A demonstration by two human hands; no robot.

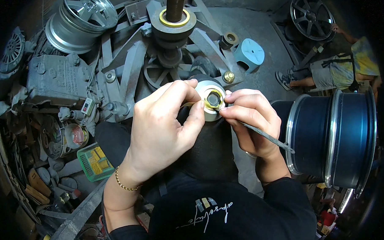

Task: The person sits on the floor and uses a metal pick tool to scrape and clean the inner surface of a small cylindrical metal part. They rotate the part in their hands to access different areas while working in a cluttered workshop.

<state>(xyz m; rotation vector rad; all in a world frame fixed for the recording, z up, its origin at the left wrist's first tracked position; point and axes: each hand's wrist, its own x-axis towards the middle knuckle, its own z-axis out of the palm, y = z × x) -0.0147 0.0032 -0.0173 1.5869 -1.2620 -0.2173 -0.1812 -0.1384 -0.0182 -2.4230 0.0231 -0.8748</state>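
We have the off-white round collar with a yellow inner ring and a dark many-sided opening (206, 86) between our two hands, above our dark trousers (212, 149), its open face turned up toward us; we cannot tell what bears it from below. Our left hand (164, 123) comes at it from the left, thumb and index finger near each other at the rim, and we cannot tell whether their tips are clamped on the yellow ring or only rest against it. Our right hand (259, 122) has its fingers clamped on a slim grey rod with a flattened end (266, 136), which slants down and to the right, while the thumb and fingertips lie close by the collar's right side. On our left wrist we wear a gold chain bracelet (126, 186). Beyond the collar we see a grey metal frame (134, 65) with a thick dark threaded shaft (175, 9), and near our right fingers sits a small brass-coloured nut (228, 77). Farther off stands a light-blue plastic stool (249, 52); to our right lie large dark-blue wheel barrels with silver edges (313, 137), and to our left a green plastic basket (84, 160) holds yellow pieces (98, 160)
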